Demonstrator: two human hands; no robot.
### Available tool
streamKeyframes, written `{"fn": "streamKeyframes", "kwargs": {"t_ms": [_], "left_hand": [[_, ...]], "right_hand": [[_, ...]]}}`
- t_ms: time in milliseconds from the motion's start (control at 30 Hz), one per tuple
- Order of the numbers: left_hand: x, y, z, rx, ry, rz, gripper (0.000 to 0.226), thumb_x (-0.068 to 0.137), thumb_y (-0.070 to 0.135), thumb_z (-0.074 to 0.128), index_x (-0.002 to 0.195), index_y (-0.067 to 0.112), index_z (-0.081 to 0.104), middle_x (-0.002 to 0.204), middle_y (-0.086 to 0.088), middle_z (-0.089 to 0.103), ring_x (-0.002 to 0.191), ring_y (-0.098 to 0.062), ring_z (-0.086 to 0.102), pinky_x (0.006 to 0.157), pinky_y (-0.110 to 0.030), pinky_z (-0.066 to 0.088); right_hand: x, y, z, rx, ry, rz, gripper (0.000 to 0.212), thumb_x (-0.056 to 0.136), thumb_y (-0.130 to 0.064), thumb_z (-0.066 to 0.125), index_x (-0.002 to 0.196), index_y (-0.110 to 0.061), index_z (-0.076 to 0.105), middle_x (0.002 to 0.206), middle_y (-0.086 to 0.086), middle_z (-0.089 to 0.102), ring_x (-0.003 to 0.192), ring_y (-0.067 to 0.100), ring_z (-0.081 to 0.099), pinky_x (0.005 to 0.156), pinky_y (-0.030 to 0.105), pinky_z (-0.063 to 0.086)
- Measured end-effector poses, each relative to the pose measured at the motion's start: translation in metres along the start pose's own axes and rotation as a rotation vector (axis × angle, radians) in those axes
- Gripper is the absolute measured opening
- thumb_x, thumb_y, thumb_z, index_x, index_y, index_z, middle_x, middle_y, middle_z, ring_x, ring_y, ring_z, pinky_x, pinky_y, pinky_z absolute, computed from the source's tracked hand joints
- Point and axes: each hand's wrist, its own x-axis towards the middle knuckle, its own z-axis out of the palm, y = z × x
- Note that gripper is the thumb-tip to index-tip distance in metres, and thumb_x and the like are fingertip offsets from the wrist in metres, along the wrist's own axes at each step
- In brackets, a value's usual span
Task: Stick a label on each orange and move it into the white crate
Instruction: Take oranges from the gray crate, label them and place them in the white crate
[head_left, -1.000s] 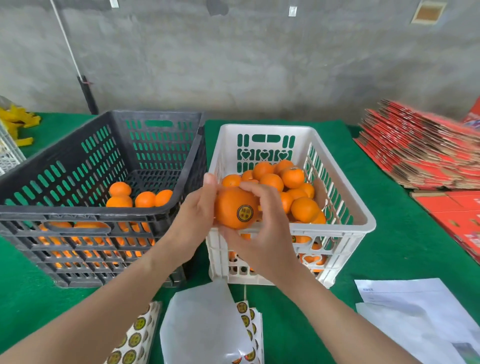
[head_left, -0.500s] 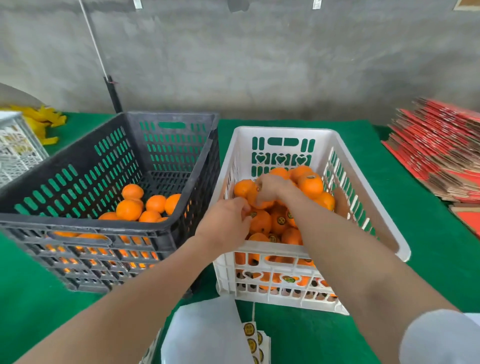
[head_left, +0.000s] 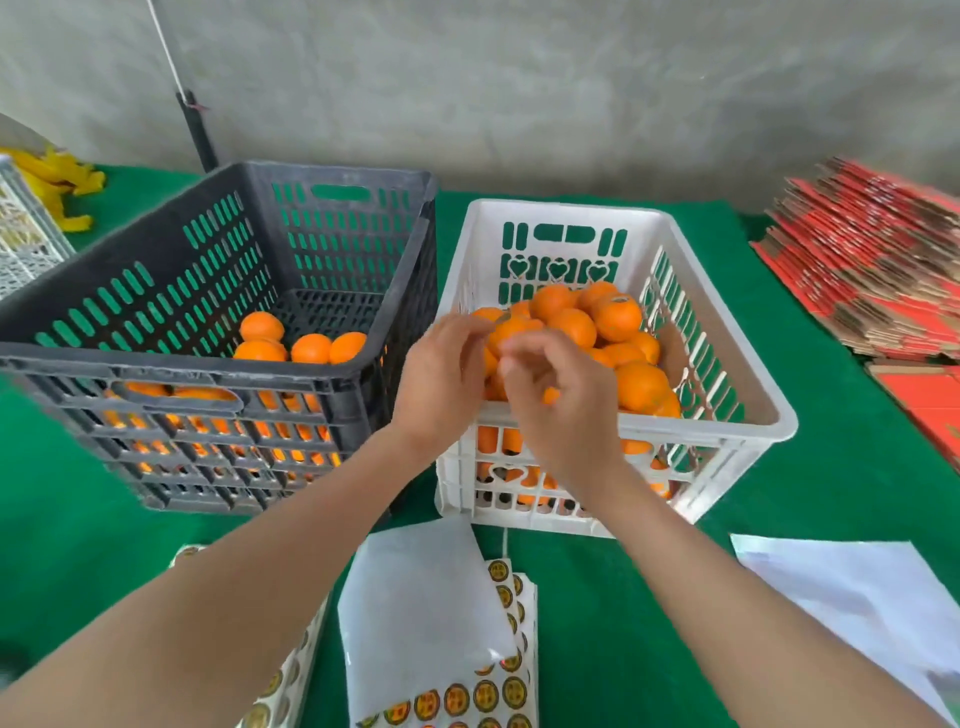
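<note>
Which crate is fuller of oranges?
The white crate, on the right: oranges heap up near its rim, while the black crate holds only a low layer.

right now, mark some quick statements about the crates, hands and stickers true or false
1. The oranges are piled higher in the white crate than those in the black crate. True.
2. The black crate stands to the right of the white crate. False: it stands to its left.
3. The left hand and the right hand are both at the white crate's near side. True.
4. The sticker sheets lie inside the black crate. False: they lie on the green table cover, in front of the crates.
</note>
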Motion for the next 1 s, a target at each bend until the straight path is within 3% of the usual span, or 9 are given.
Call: {"fn": "streamKeyframes", "kwargs": {"t_ms": [167,233,300,367,433,567,733,867,1000], "left_hand": [[-0.087,-0.038,-0.031,-0.004,0.106,0.025,0.019,0.086,-0.006,0.051,0.102,-0.003,0.060,0.105,-0.007,0.053,0.094,-0.016,0.052,0.084,-0.013,0.042],[-0.120,-0.060,-0.036,0.078,-0.059,-0.110,0.026,0.085,-0.010,0.054,0.108,-0.002,0.061,0.110,-0.011,0.056,0.097,-0.022,0.056,0.085,-0.012,0.041],[-0.138,-0.079,-0.034,0.164,-0.384,-0.386,0.040,0.089,0.000,0.055,0.128,0.005,0.052,0.127,-0.012,0.054,0.115,-0.029,0.052,0.099,-0.024,0.038],[-0.143,-0.093,-0.029,0.413,-0.754,-0.599,0.057,0.093,0.020,0.052,0.146,0.014,0.030,0.142,-0.009,0.045,0.131,-0.028,0.039,0.109,-0.036,0.031],[-0.143,-0.098,-0.025,0.576,-0.929,-0.616,0.066,0.092,0.027,0.051,0.149,0.019,0.019,0.145,-0.006,0.041,0.135,-0.026,0.036,0.110,-0.039,0.027],[-0.141,-0.101,-0.026,0.438,-0.768,-0.581,0.052,0.090,0.015,0.057,0.139,0.020,0.043,0.137,-0.003,0.050,0.128,-0.023,0.044,0.109,-0.036,0.031],[-0.121,-0.084,-0.044,-0.153,-0.621,-0.610,0.027,0.084,-0.006,0.062,0.080,0.020,0.071,0.083,0.005,0.070,0.081,-0.015,0.065,0.064,-0.015,0.046],[-0.110,-0.058,-0.031,-0.427,-0.611,-0.606,0.024,0.084,-0.006,0.062,0.083,0.016,0.072,0.076,0.002,0.071,0.072,-0.013,0.064,0.065,-0.022,0.049],[-0.116,-0.029,0.007,-0.215,-0.656,-0.519,0.027,0.086,0.006,0.066,0.103,0.023,0.055,0.101,0.010,0.058,0.088,-0.009,0.056,0.078,-0.023,0.043]], "right_hand": [[-0.112,0.017,0.026,-0.238,-0.797,0.527,0.026,0.093,-0.021,0.051,0.067,-0.018,0.051,0.077,-0.003,0.051,0.074,0.011,0.047,0.071,0.025,0.040],[-0.130,0.029,0.041,-0.383,-0.932,0.572,0.026,0.094,-0.034,0.048,0.071,-0.022,0.046,0.083,-0.001,0.049,0.087,0.018,0.046,0.071,0.025,0.033],[-0.138,0.036,0.054,-0.453,-0.972,0.650,0.033,0.092,-0.044,0.048,0.101,-0.013,0.056,0.107,0.008,0.053,0.103,0.025,0.050,0.080,0.030,0.040],[-0.142,0.038,0.063,-0.476,-0.975,0.711,0.050,0.089,-0.049,0.050,0.120,-0.010,0.051,0.121,0.013,0.046,0.107,0.028,0.052,0.088,0.034,0.044],[-0.143,0.037,0.067,-0.486,-0.951,0.743,0.060,0.086,-0.051,0.053,0.129,-0.010,0.045,0.127,0.014,0.041,0.111,0.030,0.051,0.092,0.036,0.044],[-0.146,0.033,0.068,-0.458,-0.866,0.801,0.073,0.081,-0.050,0.062,0.135,-0.008,0.036,0.133,0.012,0.041,0.122,0.029,0.044,0.098,0.037,0.041],[-0.144,0.018,0.054,-0.397,-0.514,0.750,0.073,0.073,-0.048,0.070,0.134,-0.024,0.037,0.122,0.001,0.055,0.115,0.022,0.046,0.097,0.036,0.039],[-0.135,0.009,0.024,-0.093,-0.331,0.878,0.055,0.080,-0.025,0.071,0.129,-0.024,0.046,0.121,-0.001,0.060,0.112,0.019,0.055,0.097,0.035,0.046],[-0.131,0.015,-0.026,-0.239,-0.285,0.891,0.036,0.087,-0.021,0.062,0.123,-0.015,0.058,0.118,0.001,0.062,0.107,0.020,0.058,0.085,0.026,0.046]]}}
